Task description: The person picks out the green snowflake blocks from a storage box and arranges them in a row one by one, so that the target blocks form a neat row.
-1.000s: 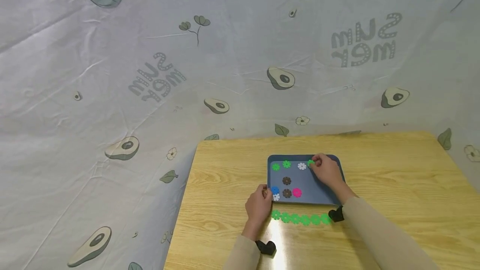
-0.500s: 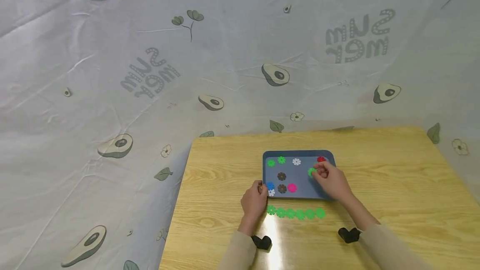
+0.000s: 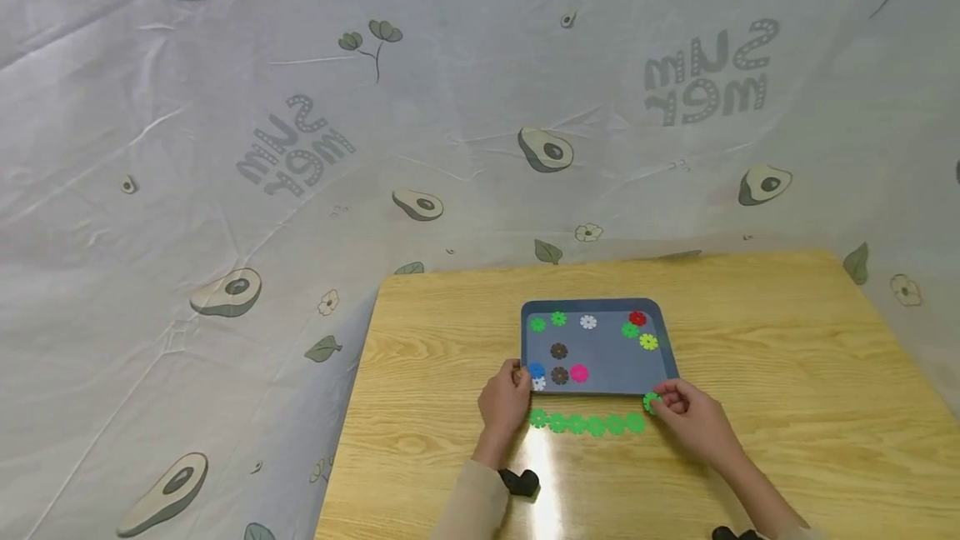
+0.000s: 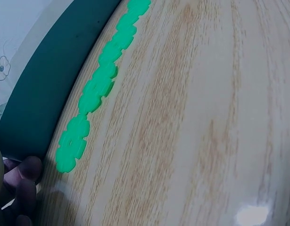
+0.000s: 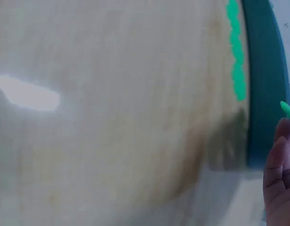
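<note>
Between thumb and fingers, my right hand point(image 3: 699, 423) pinches a green snowflake disc point(image 3: 651, 402) just off the front right corner of the grey-blue tray point(image 3: 600, 394). The same disc point(image 5: 287, 110) shows edge-on in the right wrist view. My left hand point(image 3: 504, 398) grips the tray's front left corner with curled fingers point(image 4: 29, 168). Along the tray's front side a row of green snowflake discs point(image 3: 596, 426) lies on the table, touching or nearly touching one another. Inside the tray lie loose discs: green, white, brown, a blue one point(image 3: 536, 369), pink, red and a yellow one point(image 3: 648, 342).
The light wooden table point(image 3: 787, 340) extends to both sides of the tray. Behind and left of it hangs a pale printed cloth point(image 3: 480, 107). A bright reflection lies on the tabletop near the front.
My right hand has lifted a green disc from the tray's right part and carried it toward the front right corner, uncovering red, green and yellow discs. My left hand stays at the tray corner.
</note>
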Demonstrator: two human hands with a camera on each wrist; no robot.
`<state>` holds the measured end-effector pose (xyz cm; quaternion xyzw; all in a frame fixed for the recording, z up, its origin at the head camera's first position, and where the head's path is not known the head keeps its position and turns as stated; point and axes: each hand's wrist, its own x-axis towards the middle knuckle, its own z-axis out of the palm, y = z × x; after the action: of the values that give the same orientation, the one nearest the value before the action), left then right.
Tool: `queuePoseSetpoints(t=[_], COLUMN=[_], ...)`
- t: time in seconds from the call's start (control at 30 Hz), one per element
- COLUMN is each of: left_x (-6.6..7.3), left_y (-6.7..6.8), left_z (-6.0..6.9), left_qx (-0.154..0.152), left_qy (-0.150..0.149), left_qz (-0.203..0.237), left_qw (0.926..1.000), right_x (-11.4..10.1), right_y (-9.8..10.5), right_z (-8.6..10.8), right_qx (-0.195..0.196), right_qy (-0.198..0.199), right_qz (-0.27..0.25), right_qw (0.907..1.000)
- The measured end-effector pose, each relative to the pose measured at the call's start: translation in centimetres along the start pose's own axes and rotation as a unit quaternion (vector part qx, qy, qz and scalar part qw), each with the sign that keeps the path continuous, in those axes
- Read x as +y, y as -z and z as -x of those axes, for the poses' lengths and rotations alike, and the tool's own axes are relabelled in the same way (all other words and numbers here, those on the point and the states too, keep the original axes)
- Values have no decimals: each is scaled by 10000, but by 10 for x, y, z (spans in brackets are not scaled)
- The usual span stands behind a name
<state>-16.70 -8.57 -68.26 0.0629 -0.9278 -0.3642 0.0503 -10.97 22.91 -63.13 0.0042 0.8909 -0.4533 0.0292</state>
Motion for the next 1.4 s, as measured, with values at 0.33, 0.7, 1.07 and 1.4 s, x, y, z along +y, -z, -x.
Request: queuePoseSetpoints(t=[0.33,0.7,1.07,1.4], left_x=[0,4,0,0], left_y=[1,0,9,2], left_z=[2,1,-4,2], left_qx=[-8,-66,-60,-132], left_qy=[44,76,125,96], left_qz=[27,-15,-15,112], left_qw=[10000,9999,9999,9998], right_x=[20,24,11,-22], right_y=[-8,-12,-15,-5], right_z=[16,13,8,-19], right_qx=[-303,-230,-14,594], right_qy=[-319,-65,214,338], right_qz=[488,859,381,353], right_qw=[9978,9960,9990,9970])
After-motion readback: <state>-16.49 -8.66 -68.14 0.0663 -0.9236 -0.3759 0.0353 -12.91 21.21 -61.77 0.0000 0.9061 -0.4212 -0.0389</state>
